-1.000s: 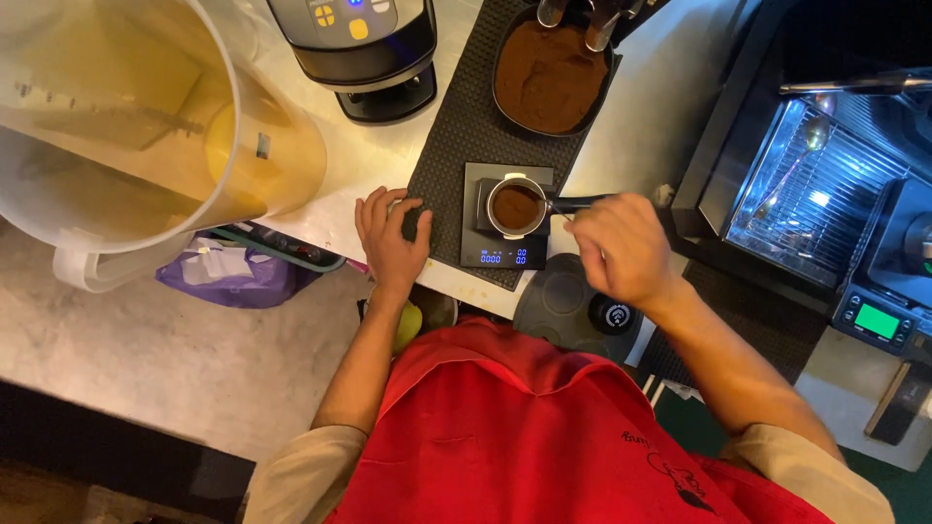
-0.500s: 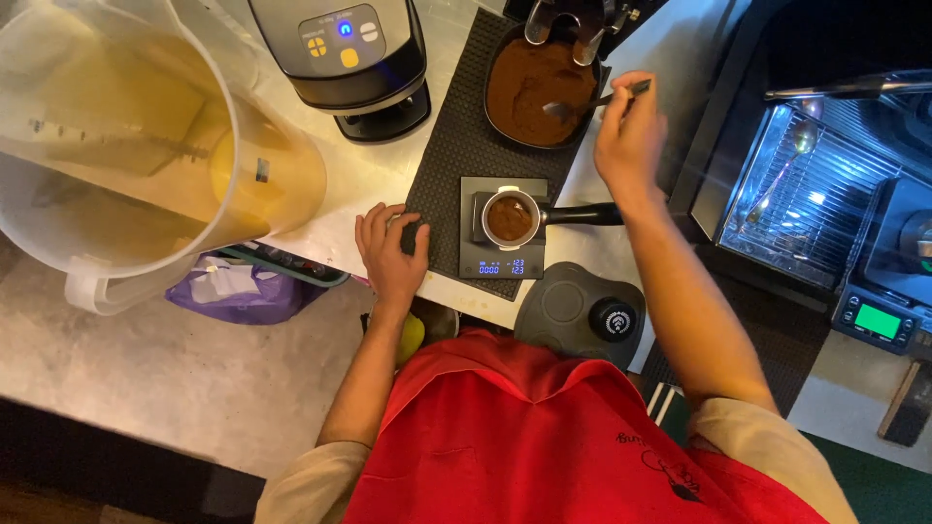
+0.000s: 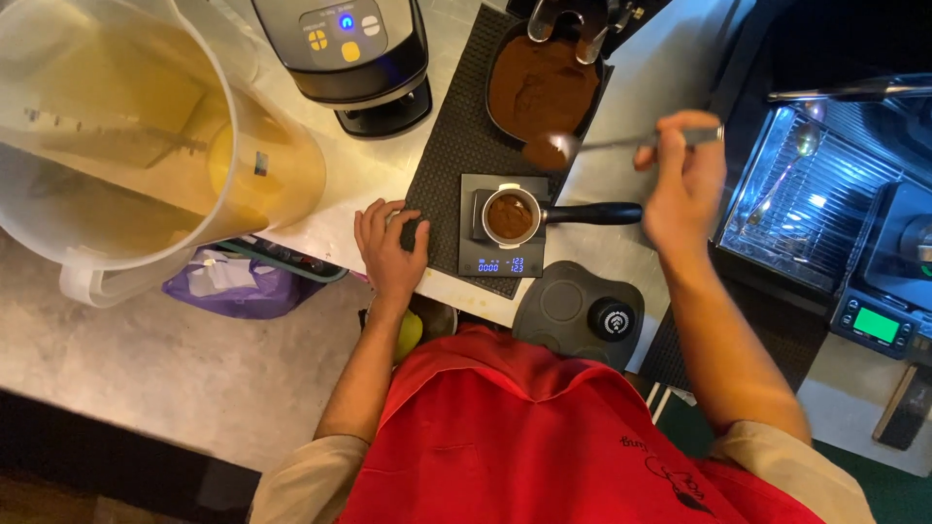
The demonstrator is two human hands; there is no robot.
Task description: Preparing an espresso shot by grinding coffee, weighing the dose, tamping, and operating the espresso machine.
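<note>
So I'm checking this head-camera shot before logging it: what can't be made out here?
- Scale display: digits too small.
- Spoon handle: hidden inside the right hand.
- Pitcher: cut off by the top and left edges.
- Left hand palm: turned down, hidden against the mat's edge.

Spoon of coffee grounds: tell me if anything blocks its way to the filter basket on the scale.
Nothing visible blocks it. The spoon, held in the right hand, hangs over the black mat, and the filter basket sits open-topped on the scale. The left hand rests off to the side.
</note>
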